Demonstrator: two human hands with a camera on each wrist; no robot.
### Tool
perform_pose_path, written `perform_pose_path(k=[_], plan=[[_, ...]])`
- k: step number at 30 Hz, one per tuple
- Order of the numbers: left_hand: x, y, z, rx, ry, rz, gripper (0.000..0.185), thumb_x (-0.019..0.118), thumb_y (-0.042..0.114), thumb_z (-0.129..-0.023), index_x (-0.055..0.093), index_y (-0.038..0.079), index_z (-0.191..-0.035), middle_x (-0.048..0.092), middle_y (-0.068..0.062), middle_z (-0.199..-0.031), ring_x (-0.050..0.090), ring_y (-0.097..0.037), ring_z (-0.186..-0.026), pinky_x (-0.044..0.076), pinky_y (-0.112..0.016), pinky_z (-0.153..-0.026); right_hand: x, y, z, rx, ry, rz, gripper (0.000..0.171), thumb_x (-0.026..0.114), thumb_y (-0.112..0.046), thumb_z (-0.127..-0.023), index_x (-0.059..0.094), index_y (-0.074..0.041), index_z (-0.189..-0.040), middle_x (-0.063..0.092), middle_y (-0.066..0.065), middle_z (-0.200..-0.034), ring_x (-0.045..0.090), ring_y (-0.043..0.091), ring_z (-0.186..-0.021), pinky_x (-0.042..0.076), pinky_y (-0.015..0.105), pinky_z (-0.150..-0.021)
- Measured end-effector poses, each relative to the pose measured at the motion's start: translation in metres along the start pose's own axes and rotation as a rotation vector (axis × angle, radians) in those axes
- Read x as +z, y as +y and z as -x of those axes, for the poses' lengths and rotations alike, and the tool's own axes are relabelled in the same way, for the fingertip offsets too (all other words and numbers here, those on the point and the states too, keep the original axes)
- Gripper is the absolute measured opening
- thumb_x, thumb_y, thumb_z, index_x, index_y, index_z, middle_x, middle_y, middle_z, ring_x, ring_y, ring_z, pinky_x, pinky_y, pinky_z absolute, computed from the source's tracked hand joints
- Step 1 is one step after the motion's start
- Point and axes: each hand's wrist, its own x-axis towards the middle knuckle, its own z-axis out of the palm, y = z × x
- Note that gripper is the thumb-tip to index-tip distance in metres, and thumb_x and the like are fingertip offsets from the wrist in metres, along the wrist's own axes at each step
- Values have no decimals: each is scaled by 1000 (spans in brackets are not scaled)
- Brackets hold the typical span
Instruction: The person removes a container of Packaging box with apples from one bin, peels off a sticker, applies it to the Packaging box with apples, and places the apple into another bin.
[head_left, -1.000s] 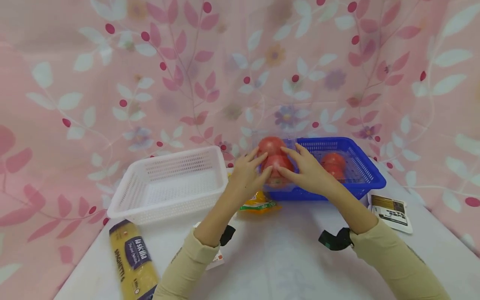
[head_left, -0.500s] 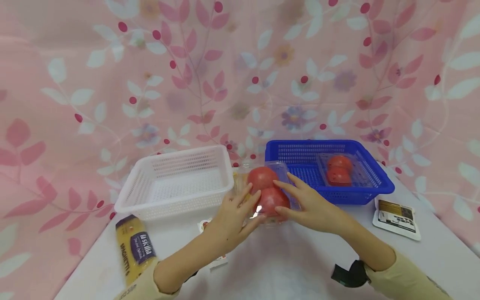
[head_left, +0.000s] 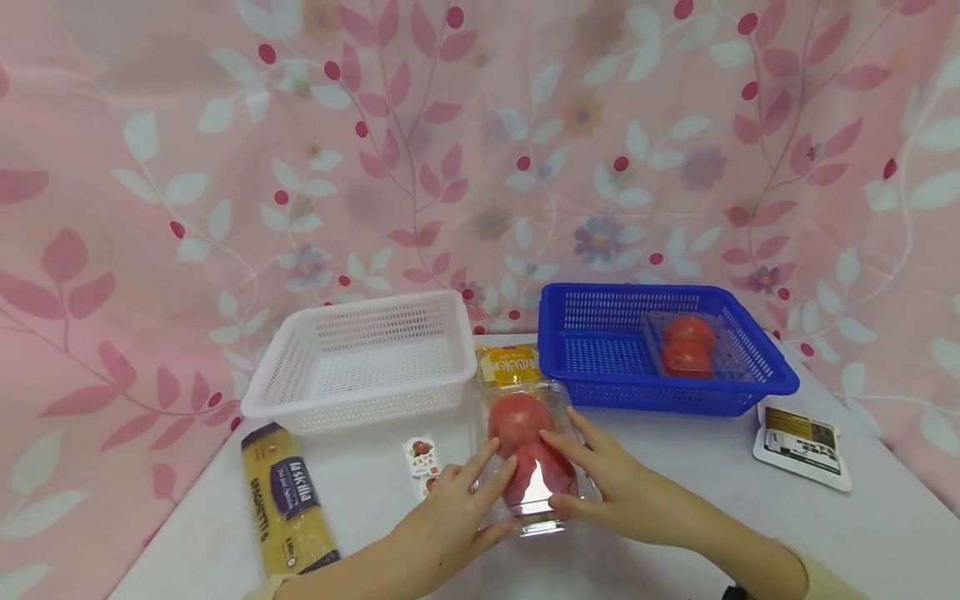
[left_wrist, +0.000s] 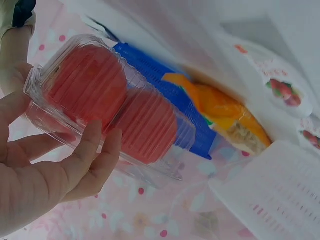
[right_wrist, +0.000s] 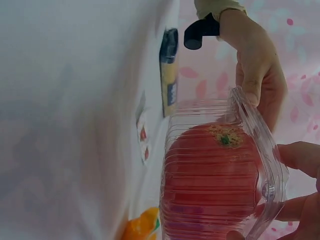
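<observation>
Both hands hold a clear plastic clamshell box [head_left: 542, 527] with two large red tomatoes [head_left: 521, 421] inside, at the centre front in the head view. My left hand [head_left: 450, 521] grips its left side, fingertips on the lid edge; in the left wrist view the ribbed underside shows, raised off the table. My right hand [head_left: 630, 492] grips the right side, thumb near the front corner and fingers on the top edge. In the right wrist view one tomato's stem scar [right_wrist: 226, 139] shows through the plastic.
Behind the box lies a yellow bag [head_left: 510, 365] between a white basket [head_left: 360, 408] and a blue basket [head_left: 637, 393]. The blue one holds another tomato box [head_left: 686, 346]. Spaghetti [head_left: 288, 500] lies left, a fruit-printed card [head_left: 422, 458] beside my left hand, a white packet [head_left: 802, 450] right.
Both hands have brought the tomato box from over the blue basket's left end toward the front of the table. The yellow bag and the basket's left part now show.
</observation>
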Motion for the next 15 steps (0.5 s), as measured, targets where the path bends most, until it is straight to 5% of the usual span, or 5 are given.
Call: perform_pose_path(k=[7,15], plan=[[13,2,14,64,-4,-62,61,62,39,-85,47,3,-132,41,-21,-134,55,-29,-82,54,-33,-62,12,1,9,80,-119,-57,71,57,-54,-82,36,-21,-142,14,27,-146,25,50,-126,41,61,-82],[18,5,22,-42,-190,94,65,56,44,-87,39,9,-139,32,-18,-141,53,-31,-96,54,-33,-65,22,2,17,83,-168,-84,70,57,-52,-84,34,-21,-142,15,29,-145,32,51,-123,45,58,-78]])
